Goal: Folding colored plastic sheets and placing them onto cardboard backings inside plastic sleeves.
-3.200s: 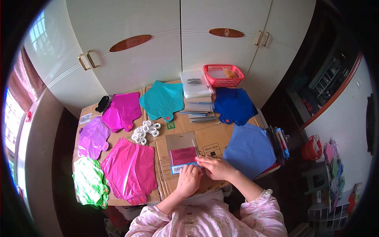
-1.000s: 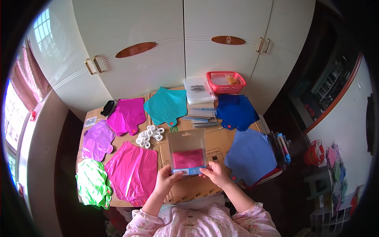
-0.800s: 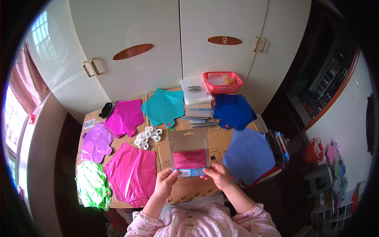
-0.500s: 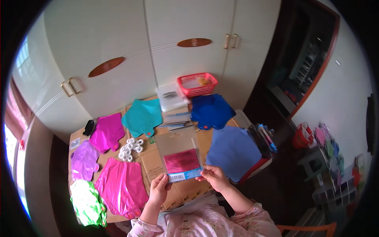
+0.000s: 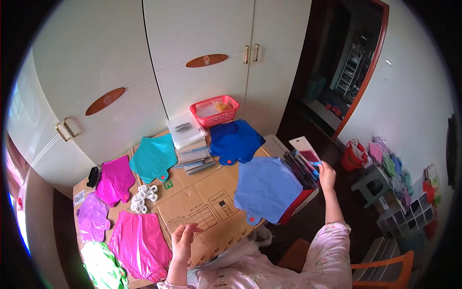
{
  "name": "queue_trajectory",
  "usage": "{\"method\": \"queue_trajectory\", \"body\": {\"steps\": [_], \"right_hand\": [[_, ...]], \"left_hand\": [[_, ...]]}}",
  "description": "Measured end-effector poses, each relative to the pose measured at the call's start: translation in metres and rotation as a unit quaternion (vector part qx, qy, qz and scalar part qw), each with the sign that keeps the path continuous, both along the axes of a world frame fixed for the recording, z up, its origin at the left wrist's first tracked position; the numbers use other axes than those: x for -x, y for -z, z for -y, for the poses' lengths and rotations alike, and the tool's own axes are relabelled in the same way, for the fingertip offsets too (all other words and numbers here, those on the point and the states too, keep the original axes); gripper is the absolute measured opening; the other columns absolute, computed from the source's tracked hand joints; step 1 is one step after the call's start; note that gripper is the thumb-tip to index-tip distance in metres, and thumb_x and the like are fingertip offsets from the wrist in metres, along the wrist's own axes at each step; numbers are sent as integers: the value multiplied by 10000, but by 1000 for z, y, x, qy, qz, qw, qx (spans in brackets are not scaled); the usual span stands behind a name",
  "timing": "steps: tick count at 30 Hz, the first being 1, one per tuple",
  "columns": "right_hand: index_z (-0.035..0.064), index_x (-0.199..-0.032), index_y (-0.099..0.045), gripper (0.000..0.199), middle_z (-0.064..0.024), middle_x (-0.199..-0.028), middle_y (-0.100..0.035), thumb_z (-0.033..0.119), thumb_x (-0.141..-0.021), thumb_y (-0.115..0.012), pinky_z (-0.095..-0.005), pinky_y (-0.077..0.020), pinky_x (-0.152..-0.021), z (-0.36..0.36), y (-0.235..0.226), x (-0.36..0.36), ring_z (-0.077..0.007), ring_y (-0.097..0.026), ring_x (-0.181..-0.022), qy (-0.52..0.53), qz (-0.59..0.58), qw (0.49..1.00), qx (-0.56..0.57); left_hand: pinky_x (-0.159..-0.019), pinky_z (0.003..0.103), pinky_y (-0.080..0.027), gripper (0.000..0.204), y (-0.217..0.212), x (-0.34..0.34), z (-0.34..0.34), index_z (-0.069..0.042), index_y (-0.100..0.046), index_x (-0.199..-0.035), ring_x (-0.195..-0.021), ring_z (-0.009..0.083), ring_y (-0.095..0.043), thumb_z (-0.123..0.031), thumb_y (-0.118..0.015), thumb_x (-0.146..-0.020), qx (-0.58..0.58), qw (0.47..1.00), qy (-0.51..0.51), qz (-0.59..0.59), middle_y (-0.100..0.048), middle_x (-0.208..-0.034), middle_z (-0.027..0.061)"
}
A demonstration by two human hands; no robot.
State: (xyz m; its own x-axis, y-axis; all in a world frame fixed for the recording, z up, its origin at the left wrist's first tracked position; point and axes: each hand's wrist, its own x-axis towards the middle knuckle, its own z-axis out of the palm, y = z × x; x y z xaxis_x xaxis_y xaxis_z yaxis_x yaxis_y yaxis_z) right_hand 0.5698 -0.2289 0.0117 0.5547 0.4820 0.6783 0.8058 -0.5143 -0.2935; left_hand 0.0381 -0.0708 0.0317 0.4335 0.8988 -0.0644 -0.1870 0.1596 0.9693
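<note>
My right hand grips the blue edge of a flat, see-through packet with folded dark pink film inside. The packet is tilted, at the upright row of similar packets on the table's right side; whether it touches them I cannot tell. Loosely curled, my left hand hovers over the cardboard near the front edge, with nothing visible in it. Beside it lies a shiny hot-pink foil sheet. A light blue foil sheet lies left of the packet row.
Teal, dark blue, magenta, purple and green foil sheets ring the cardboard. White ribbon rolls, stacked cards, clear bags and a red basket sit among them. An orange chair stands right.
My right hand has carried the packet from the table's front middle to the packet row at right. My left hand has let go of it and stayed near the front. The view has shifted right.
</note>
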Motion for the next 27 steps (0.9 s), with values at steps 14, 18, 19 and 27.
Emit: {"method": "queue_trajectory", "body": {"steps": [14, 18, 19, 27], "right_hand": [[70, -902, -663, 200, -153, -867, -677, 230, -913, -543, -461, -546, -711, -11, 109, -56, -348, -673, -814, 151, -69, 946, 278], [74, -1001, -638, 264, -160, -966, -652, 313, -900, -590, -475, -535, -752, -32, 94, -37, -376, -652, -863, 183, -163, 913, 326], [73, -1032, -629, 286, -163, -1024, -625, 326, -903, -588, -477, -530, -761, -33, 84, -25, -376, -645, -886, 184, -130, 930, 290], [18, -1143, -613, 252, -118, -1084, -560, 160, -938, -574, -300, -496, -713, -52, 12, 83, -232, -615, -862, -115, -128, 985, -8]], "left_hand": [[-795, 259, -454, 184, -1, 45, 37, 5, -677, -1059, -834, 138, -589, -78, -579, -926, -109, 980, 120, -113, -663, -954, 70], [-704, 268, -456, 196, -7, 89, 58, -88, -747, -987, -761, 142, -561, -56, -733, -794, -219, 944, 110, -220, -573, -762, 29], [-682, 268, -454, 208, -8, 106, 65, -96, -750, -982, -746, 136, -555, -64, -751, -777, -209, 943, 117, -231, -568, -750, 20], [-643, 336, -517, 154, 48, 225, 121, -44, -731, -861, -693, 237, -663, -143, -730, -743, -81, 863, -85, -490, -677, -768, 124]]}}
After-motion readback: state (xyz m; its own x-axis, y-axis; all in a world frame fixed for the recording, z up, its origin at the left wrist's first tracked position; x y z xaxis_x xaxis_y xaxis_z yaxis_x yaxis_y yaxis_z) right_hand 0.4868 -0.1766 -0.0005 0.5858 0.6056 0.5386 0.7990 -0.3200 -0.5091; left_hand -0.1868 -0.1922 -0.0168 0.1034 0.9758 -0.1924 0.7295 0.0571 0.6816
